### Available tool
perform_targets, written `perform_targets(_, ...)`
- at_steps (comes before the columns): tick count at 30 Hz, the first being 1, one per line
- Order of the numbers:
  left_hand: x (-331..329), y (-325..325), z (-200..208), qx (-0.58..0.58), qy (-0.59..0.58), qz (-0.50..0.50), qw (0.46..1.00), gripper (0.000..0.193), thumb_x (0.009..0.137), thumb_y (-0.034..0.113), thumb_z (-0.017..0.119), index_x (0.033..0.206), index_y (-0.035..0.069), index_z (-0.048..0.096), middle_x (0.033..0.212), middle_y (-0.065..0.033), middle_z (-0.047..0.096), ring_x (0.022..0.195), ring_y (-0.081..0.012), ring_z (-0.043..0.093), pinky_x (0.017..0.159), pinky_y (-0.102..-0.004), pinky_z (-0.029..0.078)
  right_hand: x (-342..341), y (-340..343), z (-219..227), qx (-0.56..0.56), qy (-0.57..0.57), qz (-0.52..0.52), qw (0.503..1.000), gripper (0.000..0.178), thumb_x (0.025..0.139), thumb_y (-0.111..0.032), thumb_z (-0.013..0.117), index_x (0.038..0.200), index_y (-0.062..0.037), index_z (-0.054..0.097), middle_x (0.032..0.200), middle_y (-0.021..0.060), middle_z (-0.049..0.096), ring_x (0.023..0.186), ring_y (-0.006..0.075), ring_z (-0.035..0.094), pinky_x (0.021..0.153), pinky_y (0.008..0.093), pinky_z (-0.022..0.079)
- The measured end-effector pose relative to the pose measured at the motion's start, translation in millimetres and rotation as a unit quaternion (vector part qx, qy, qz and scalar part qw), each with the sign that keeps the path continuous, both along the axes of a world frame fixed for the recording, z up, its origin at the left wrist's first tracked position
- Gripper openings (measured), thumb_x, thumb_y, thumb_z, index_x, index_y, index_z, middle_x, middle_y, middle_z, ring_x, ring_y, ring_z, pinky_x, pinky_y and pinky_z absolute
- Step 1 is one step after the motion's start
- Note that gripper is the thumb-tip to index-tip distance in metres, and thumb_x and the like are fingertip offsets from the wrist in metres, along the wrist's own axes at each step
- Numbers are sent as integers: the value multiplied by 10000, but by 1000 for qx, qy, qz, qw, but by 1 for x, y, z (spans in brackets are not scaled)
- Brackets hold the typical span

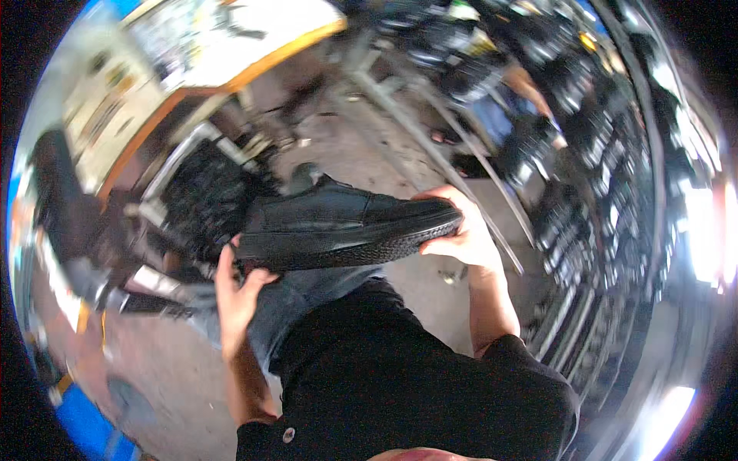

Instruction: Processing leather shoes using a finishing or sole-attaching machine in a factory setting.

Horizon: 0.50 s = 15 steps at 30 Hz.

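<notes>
Stretched sideways between my two hands is a black shoe (330, 227), its textured sole edge turned toward me. My left hand (240, 288) grips one end, with the thumb along the sole's edge and the fingers partly hidden behind. At the other end my right hand (461, 230) is closed round the shoe, fingers over the top and thumb under the sole. The shoe is held in the air above my lap.
A bin of black material (204, 188) stands beyond my left hand. Past it is a sewing-style worktable with an orange edge (284, 55). On the right, a metal rack (415, 142) carries many rows of black shoes (600, 138). The surroundings are blurred.
</notes>
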<state>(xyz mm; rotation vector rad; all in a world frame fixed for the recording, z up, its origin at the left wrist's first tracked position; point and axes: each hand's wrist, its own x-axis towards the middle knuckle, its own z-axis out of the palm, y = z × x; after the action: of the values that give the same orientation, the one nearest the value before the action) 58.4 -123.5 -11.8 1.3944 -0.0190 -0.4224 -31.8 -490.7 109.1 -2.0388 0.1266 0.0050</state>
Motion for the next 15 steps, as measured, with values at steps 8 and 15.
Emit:
perform_targets(8, 9, 9, -67, 440, -239, -236, 833, 663, 903, 159, 705, 1484, 27, 413, 1486, -251, 464, 1374, -417, 437, 1136, -454, 371, -160, -34, 124, -335, 14, -453, 826, 523, 754, -147, 842, 1207, 0, 627, 1028, 152, 723, 971, 225, 693, 912, 357, 525)
perform_targets(15, -11, -15, -44, 343, -232, -277, 867, 614, 896, 129, 713, 1436, -20, 462, 1419, -259, 530, 1317, -417, 502, 1106, -437, 407, -185, -188, -50, -559, -126, -425, 701, 669, 774, 20, 717, 1414, -65, 540, 1420, 151, 563, 1320, 332, 521, 1128, 417, 394)
